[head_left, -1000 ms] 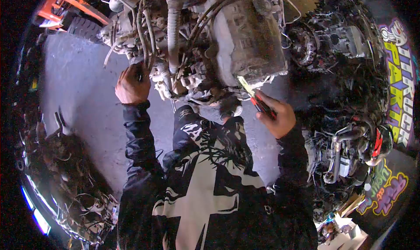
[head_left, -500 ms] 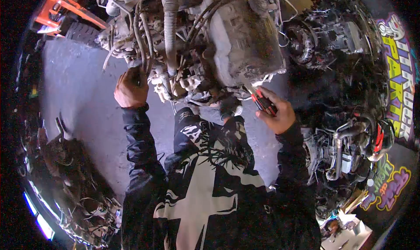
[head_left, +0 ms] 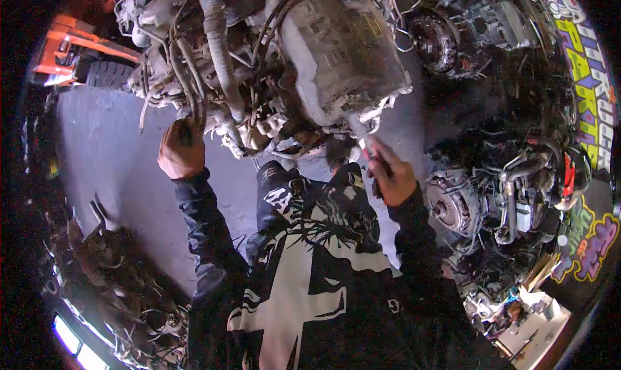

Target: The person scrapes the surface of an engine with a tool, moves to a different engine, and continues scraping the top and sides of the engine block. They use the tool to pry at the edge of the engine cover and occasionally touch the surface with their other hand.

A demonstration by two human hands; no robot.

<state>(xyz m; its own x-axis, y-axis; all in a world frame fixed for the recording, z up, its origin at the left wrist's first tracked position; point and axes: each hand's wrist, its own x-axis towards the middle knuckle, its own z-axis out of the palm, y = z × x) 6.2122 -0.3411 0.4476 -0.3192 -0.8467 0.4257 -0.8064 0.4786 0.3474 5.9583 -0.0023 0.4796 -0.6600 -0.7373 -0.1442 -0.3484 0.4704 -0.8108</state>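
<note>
In the head view, my left hand (head_left: 181,151) is closed around the lower end of a dark hose (head_left: 189,79) that hangs from the left side of a dirty engine (head_left: 259,66). My right hand (head_left: 393,179) grips a tool with a red-and-black handle and a pale, flat end (head_left: 358,125), which points up and left. That end overlaps the lower edge of the dusty valve cover (head_left: 343,56), which carries raised letters. A thick ribbed hose (head_left: 220,59) runs down the engine between my hands.
An orange machine (head_left: 71,50) with a black tyre (head_left: 108,74) stands at upper left. Engine parts (head_left: 453,205) line the right side, beside a lettered banner (head_left: 582,79). Greasy parts (head_left: 110,260) lie at lower left. An open cardboard box (head_left: 543,325) is at lower right.
The view has shifted, so the engine sits further left. My right hand has turned, and the tool's pale end reaches further along the valve cover's lower edge. My left hand keeps its hold.
</note>
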